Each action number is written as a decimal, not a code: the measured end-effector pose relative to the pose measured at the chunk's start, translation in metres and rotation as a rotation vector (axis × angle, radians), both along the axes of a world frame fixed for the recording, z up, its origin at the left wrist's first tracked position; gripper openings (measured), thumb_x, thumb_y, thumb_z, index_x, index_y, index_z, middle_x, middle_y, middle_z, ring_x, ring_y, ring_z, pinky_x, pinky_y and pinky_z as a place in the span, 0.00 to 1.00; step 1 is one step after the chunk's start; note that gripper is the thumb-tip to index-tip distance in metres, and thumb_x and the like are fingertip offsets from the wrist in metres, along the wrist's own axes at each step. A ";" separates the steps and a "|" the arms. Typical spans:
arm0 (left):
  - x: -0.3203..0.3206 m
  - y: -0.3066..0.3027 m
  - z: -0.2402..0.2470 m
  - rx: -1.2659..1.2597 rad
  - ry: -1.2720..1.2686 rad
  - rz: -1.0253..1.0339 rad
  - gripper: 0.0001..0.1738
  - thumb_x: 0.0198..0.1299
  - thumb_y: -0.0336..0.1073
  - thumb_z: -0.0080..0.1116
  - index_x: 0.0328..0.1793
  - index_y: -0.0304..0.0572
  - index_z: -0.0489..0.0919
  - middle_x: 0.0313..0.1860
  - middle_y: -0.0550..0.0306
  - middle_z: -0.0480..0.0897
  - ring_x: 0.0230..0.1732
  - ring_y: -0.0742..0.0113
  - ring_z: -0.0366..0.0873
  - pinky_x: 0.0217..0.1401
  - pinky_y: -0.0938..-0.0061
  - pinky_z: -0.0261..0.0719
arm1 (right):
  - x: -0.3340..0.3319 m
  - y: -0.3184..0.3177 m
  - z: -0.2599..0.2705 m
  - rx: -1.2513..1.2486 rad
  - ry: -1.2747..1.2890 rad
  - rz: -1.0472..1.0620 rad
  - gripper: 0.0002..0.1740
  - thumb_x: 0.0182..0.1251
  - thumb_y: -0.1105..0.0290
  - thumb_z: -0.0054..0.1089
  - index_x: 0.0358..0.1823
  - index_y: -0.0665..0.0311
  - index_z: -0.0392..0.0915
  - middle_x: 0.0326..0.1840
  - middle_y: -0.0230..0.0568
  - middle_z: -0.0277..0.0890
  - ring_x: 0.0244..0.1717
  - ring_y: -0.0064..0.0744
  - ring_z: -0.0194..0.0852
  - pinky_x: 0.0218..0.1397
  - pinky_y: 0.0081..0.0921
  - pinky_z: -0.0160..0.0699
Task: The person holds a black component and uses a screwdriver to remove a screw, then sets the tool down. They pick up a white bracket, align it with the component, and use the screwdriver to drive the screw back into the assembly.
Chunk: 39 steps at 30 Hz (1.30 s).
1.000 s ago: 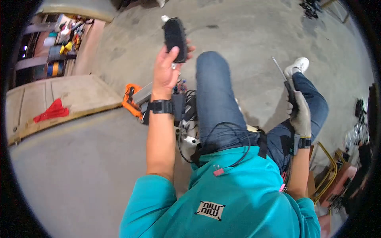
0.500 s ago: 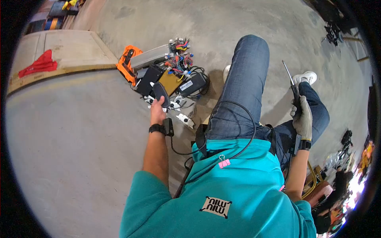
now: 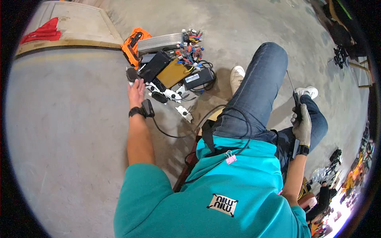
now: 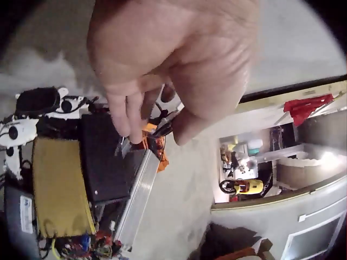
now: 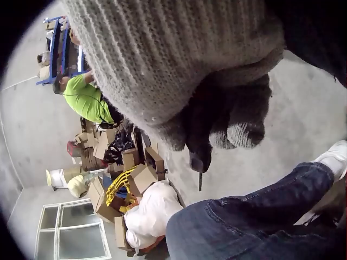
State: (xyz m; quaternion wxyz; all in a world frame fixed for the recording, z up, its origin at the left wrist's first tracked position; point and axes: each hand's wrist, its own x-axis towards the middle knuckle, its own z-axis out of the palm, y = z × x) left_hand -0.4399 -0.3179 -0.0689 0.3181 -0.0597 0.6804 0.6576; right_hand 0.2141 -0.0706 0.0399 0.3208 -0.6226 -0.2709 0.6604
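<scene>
A: Noticed any change near the black box (image 3: 154, 65)?

B: Yes. Held the black oval device (image 3: 131, 74) high above the black box a second ago, in the left hand (image 3: 136, 88). Brought it down close over the black box half a second later. Left it on the concrete floor (image 3: 71, 119), just beside the black box at its left corner.

A: Let go of it, then?

B: Looked that way. Showed straight, relaxed fingers (image 4: 120, 108) in the head view, tips at or just short of the device; could not tell touching from apart. Gripped nothing in the wrist view either, only hung loose above the black box. Judged the setting-down finished, or all but finished, with the device back among the parts around the black box.

A: And the pose?

B: Stretched the bare left arm forward and down toward the black box, palm facing the floor, hand released. Kept the gloved right hand (image 3: 302, 123) well apart from the black box, beyond the raised knee (image 3: 274, 55). Clenched it round the handle of the screwdriver (image 3: 296, 99), shaft pointing up and away from the black box. Hardly shifted that grip over the whole second.
</scene>
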 end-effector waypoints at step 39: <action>0.193 -0.070 -0.194 -0.926 0.069 -1.062 0.18 0.68 0.45 0.60 0.41 0.33 0.86 0.40 0.39 0.87 0.49 0.42 0.85 0.53 0.53 0.79 | -0.020 0.010 0.034 -0.121 -0.057 -0.122 0.22 0.76 0.51 0.59 0.53 0.65 0.75 0.37 0.38 0.79 0.27 0.21 0.74 0.27 0.16 0.76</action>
